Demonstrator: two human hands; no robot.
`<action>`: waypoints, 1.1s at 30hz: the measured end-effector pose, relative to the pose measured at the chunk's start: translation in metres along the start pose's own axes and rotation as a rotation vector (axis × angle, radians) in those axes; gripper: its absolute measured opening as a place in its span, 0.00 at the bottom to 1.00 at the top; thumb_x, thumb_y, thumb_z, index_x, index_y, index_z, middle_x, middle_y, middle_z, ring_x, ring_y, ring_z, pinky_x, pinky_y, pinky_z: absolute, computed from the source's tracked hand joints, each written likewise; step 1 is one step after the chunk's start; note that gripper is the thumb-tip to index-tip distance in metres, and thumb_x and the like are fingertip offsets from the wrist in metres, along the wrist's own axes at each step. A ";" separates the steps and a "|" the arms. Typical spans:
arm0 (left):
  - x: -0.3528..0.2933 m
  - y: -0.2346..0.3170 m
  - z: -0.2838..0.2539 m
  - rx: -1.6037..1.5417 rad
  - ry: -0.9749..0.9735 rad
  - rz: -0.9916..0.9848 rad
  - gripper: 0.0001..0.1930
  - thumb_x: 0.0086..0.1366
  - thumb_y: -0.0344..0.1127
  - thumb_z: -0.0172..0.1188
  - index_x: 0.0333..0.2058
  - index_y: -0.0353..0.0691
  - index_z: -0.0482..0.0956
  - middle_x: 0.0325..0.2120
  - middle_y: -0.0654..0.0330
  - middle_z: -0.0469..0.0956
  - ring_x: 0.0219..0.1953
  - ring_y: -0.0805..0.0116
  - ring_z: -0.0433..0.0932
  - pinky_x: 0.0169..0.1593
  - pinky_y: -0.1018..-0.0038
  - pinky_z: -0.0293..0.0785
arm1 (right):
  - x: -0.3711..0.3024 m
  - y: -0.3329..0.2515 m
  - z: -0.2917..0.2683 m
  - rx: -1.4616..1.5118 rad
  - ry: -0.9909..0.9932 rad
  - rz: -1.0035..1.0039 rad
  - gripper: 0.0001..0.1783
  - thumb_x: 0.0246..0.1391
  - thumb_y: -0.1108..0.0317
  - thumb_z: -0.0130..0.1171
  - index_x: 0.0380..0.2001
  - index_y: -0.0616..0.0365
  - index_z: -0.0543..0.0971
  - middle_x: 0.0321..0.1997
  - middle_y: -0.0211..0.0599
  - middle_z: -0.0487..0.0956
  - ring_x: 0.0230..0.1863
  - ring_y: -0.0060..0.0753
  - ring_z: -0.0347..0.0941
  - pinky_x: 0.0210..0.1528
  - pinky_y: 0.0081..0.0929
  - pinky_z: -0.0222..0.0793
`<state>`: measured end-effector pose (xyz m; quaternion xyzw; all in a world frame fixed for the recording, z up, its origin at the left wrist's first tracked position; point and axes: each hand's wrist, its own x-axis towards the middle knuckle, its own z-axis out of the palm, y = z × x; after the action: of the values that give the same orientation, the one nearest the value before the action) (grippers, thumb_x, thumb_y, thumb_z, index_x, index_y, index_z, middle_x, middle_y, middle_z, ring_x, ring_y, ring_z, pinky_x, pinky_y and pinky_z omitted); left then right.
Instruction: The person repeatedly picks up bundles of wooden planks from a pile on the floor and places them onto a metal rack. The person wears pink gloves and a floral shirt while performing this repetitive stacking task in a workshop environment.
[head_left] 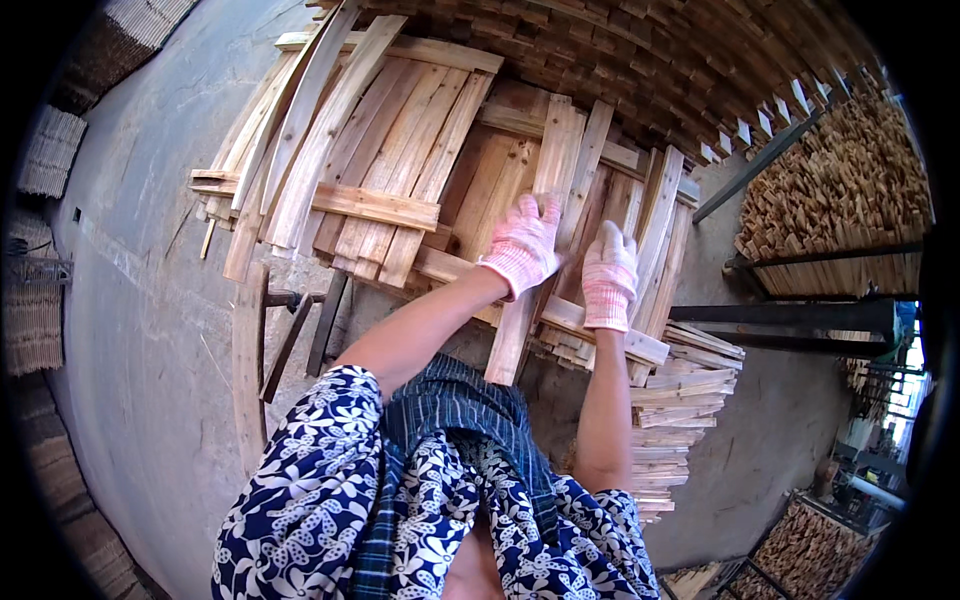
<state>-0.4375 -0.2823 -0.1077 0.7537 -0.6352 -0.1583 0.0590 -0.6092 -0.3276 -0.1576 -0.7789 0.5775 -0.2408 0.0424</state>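
Observation:
My left hand [524, 246], in a pink-and-white knit glove, lies across a pale wooden slat [512, 335]. Its fingers and thumb straddle the slat, whose lower end juts toward me; the grip underneath is hidden. To the right, my right hand [609, 278] wears a similar glove. Its fingers stretch forward with gaps between them over the panel, beside several loose slats [655, 235]. Beneath both hands lies a panel of boards with a crosspiece [600, 330] along its near side.
More slats [335, 130] lean over another slatted panel [400, 160] at left. A stack of thin boards [670, 430] stands by my right arm. Dark metal bars [790, 320] extend right. Bundled wood [830, 190] fills a rack, and a wood-piece pile [640, 60] rises behind.

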 end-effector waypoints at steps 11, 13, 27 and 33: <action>0.013 -0.063 -0.014 -0.504 0.017 -0.244 0.44 0.58 0.43 0.66 0.70 0.49 0.54 0.58 0.32 0.64 0.58 0.31 0.73 0.64 0.52 0.70 | 0.006 -0.069 0.000 0.358 -0.209 0.152 0.19 0.64 0.64 0.55 0.56 0.57 0.78 0.51 0.52 0.79 0.51 0.53 0.78 0.56 0.42 0.74; 0.037 -0.072 -0.015 -0.188 0.002 -0.223 0.38 0.61 0.39 0.62 0.68 0.45 0.57 0.57 0.33 0.67 0.53 0.35 0.76 0.58 0.51 0.75 | 0.011 -0.105 0.021 -0.016 -0.216 0.077 0.21 0.62 0.64 0.56 0.58 0.52 0.73 0.48 0.53 0.78 0.50 0.60 0.77 0.51 0.49 0.75; 0.079 -0.142 0.012 0.200 0.174 -0.061 0.31 0.63 0.45 0.58 0.65 0.47 0.67 0.68 0.42 0.59 0.72 0.37 0.56 0.69 0.32 0.48 | 0.036 -0.079 0.051 -0.111 -0.287 0.327 0.35 0.52 0.60 0.67 0.63 0.45 0.66 0.58 0.63 0.69 0.52 0.67 0.74 0.51 0.56 0.74; 0.035 -0.200 -0.091 0.132 0.242 0.012 0.29 0.65 0.52 0.58 0.61 0.45 0.70 0.57 0.46 0.69 0.62 0.46 0.67 0.63 0.51 0.65 | 0.039 -0.079 0.065 -0.004 -0.396 0.343 0.46 0.58 0.53 0.62 0.76 0.44 0.53 0.58 0.70 0.68 0.53 0.71 0.74 0.56 0.55 0.72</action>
<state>-0.2164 -0.2893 -0.0859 0.7657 -0.6369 -0.0237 0.0864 -0.5032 -0.3512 -0.1751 -0.7015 0.6823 -0.0718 0.1931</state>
